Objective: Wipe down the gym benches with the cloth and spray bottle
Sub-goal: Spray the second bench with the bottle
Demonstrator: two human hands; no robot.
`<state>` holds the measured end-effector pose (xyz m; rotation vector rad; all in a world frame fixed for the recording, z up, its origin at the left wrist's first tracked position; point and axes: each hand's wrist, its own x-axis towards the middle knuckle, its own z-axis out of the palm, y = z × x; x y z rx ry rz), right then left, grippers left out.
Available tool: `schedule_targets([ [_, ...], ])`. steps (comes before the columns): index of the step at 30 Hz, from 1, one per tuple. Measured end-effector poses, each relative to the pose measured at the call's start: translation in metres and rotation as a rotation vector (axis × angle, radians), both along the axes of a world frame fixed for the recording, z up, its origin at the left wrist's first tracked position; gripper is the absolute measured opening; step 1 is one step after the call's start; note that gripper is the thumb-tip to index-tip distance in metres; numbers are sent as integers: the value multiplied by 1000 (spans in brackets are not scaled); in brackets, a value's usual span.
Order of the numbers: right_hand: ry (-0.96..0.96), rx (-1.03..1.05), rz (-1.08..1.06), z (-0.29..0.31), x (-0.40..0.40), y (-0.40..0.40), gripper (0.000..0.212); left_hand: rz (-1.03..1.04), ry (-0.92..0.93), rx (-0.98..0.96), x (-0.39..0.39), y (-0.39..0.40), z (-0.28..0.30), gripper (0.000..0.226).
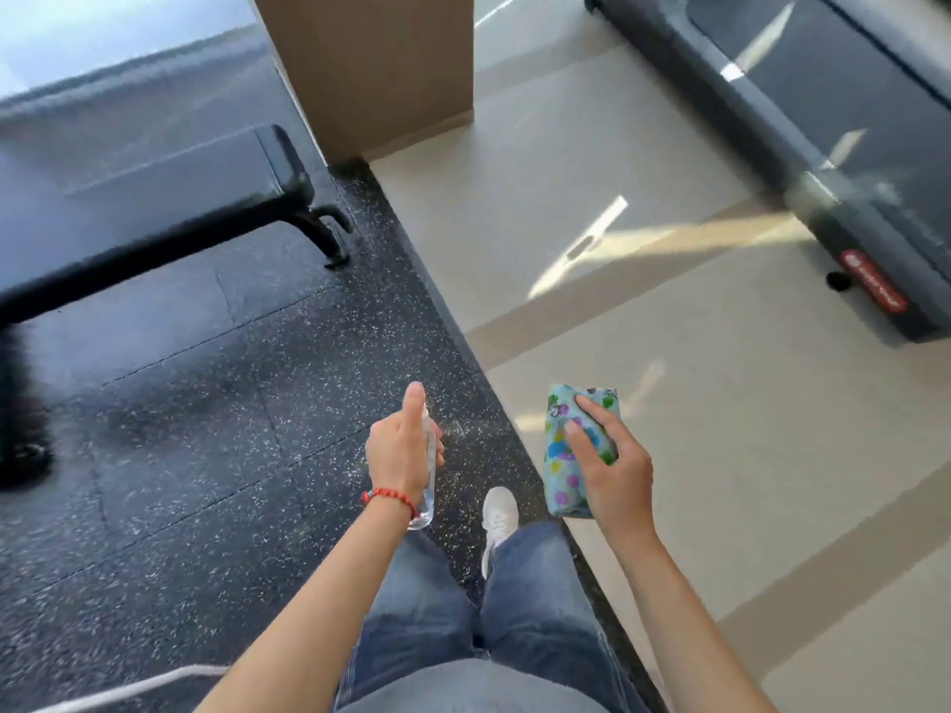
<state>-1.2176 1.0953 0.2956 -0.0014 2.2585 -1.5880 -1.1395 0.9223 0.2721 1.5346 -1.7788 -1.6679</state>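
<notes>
The left hand (399,450) gripped the spray bottle (428,486), and the right hand (612,476) curled its fingers (586,440) around the folded cloth (571,455). The bench (154,198) lay at ten o'clock, well apart from both, its long side running left to right, nearer the left hand.

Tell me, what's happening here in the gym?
A person is walking across the speckled rubber floor with cleaning gear in both hands. The left hand grips a clear spray bottle, thumb up near its top. The right hand holds a folded, colourfully patterned cloth. A black padded bench stands ahead to the left, not yet being wiped, and a treadmill sits on the pale floor to the right.
</notes>
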Motion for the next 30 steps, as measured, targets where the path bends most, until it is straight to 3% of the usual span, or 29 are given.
schedule_targets([
  [10,-8,-9,248,3,-79,-124,26,291,2,21,-37,-96,4,67],
  [24,-52,-42,397,11,-128,-394,26,386,27,-71,-77,-365,18,67],
  [30,-43,-12,448,9,-149,-479,25,516,27,-6,-86,-436,11,63],
])
